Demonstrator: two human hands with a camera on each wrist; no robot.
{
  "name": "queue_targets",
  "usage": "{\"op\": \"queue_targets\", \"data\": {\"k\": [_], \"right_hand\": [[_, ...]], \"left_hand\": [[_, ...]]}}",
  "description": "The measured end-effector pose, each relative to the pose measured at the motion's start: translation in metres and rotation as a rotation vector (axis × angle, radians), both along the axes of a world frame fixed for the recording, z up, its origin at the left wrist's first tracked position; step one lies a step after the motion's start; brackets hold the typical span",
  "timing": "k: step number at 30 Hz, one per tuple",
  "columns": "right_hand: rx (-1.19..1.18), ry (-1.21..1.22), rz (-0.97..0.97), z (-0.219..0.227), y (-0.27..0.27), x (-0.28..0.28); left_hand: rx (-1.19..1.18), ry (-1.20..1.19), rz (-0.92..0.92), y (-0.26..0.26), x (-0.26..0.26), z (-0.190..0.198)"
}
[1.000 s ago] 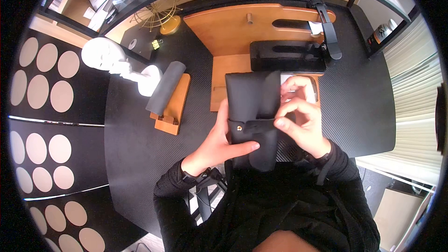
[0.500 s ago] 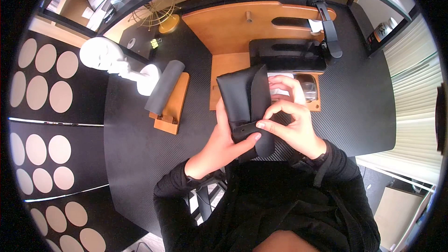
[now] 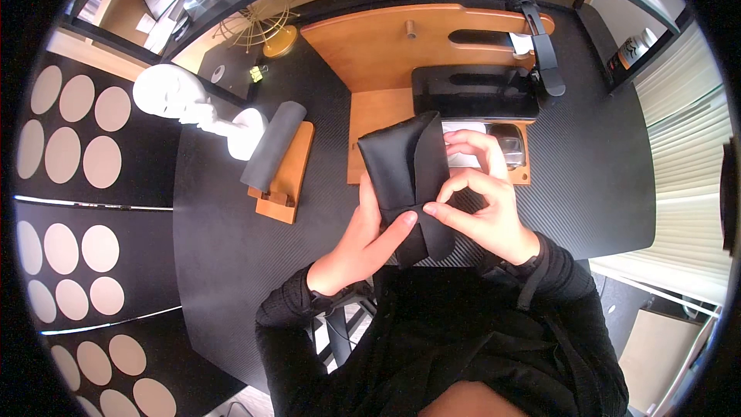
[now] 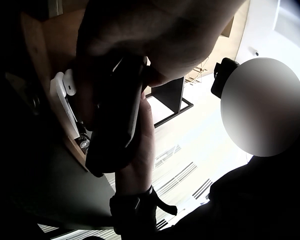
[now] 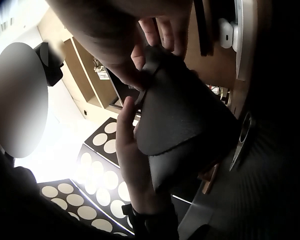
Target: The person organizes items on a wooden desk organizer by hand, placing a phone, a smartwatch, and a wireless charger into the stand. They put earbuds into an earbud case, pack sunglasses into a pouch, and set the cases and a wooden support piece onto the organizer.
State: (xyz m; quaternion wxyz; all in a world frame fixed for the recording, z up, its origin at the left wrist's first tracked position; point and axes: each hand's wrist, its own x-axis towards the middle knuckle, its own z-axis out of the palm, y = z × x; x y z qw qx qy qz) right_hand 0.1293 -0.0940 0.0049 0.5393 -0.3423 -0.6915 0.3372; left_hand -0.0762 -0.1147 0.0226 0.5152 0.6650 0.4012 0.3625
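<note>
A soft black leather-look case [image 3: 390,162] with a rounded flap [image 3: 431,158] is held up over the front of the desk, its long side slanting away from the body. My left hand [image 3: 347,251] grips its lower left side, thumb pressed across the front near the narrow band and the other fingers hidden behind. At the case's right edge, my right hand [image 3: 494,212] pinches the band between thumb and index finger, its remaining fingers curled beside the flap. In the right wrist view the flap lies over the body of the case [image 5: 190,112].
Behind the case stands a wooden organiser [image 3: 378,42] with a glossy black box [image 3: 475,93] and a curved black headband-like piece [image 3: 547,69]. Leftward are a wooden stand [image 3: 297,162] bearing a dark grey roll [image 3: 274,147] and a white mannequin head [image 3: 170,93].
The case has turned slightly and shifted left. Its gold snap, visible a second ago, is now covered by the band and my left thumb. My right hand has moved in to the band.
</note>
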Motion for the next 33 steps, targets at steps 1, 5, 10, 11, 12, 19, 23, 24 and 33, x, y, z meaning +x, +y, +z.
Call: {"op": "queue_targets", "data": {"k": [1,5,10,11,12,19,23,24,33], "right_hand": [[0.000,0.000,0.000,-0.001,0.001,0.001],[-0.009,0.150,0.003,-0.009,-0.003,-0.005],[-0.139,0.002,0.139,0.001,-0.005,0.003],[-0.140,0.002,0.139,0.000,-0.004,0.003],[-0.124,-0.048,0.168,-0.003,-0.004,0.003],[-0.102,-0.124,0.290,0.001,0.004,0.009],[-0.055,-0.180,0.234,0.002,0.019,0.010],[-0.115,-0.254,0.156,0.008,0.023,0.010],[0.121,-0.534,-0.124,0.055,0.099,-0.036]], "left_hand": [[0.008,0.024,0.004,0.000,-0.001,0.001],[0.145,0.049,-0.021,0.003,-0.004,-0.001],[0.256,0.048,-0.007,0.006,-0.013,-0.001],[0.325,0.074,-0.005,0.008,-0.015,0.001],[0.325,0.074,-0.004,0.013,-0.016,0.005],[0.463,0.329,-0.121,0.022,-0.029,0.033],[0.423,0.424,-0.080,0.032,-0.046,0.056],[0.528,0.518,0.006,0.038,-0.059,0.059],[0.121,1.044,0.502,0.077,-0.170,0.006]]}}
